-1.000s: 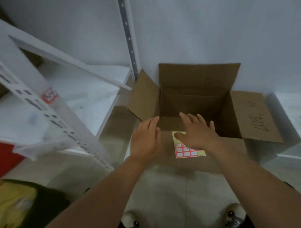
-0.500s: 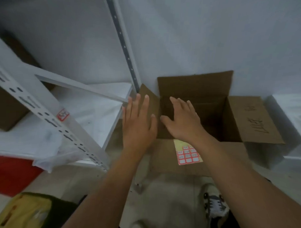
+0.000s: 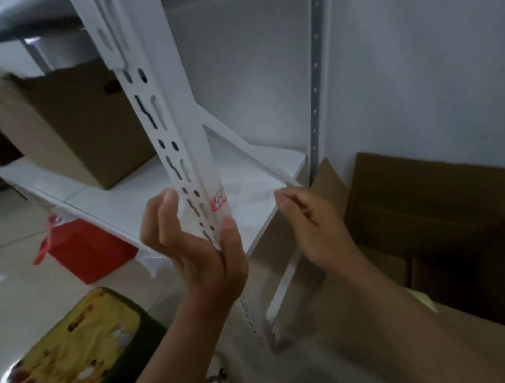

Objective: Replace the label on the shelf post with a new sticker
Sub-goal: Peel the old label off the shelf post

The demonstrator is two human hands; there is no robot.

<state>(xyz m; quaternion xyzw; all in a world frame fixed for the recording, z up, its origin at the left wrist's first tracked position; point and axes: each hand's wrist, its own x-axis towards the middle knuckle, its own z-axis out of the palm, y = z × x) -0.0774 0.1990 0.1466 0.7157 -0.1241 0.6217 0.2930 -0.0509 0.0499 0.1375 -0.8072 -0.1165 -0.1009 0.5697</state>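
Observation:
The white slotted shelf post [image 3: 162, 116] runs diagonally through the middle of the view. A small red-bordered label [image 3: 218, 200] with handwriting sticks on its right face. My left hand [image 3: 197, 255] clasps the post just below the label, fingers on the left side and thumb on the right edge. My right hand [image 3: 316, 228] hovers to the right of the label, apart from it, fingers loosely bent and holding nothing. A yellow corner of the sticker sheet [image 3: 423, 300] peeks out behind my right forearm, on the cardboard flap.
An open cardboard box [image 3: 431, 197] stands on the floor at right against the wall. Another brown box [image 3: 76, 122] sits on the white shelf board [image 3: 116, 203]. A red bag [image 3: 88, 254] lies under the shelf, and a yellow-patterned item [image 3: 83, 337] is at lower left.
Both hands left the sticker sheet on the box flap and rose to the post. My left hand took hold of the post, and the view swung left and closer to the label.

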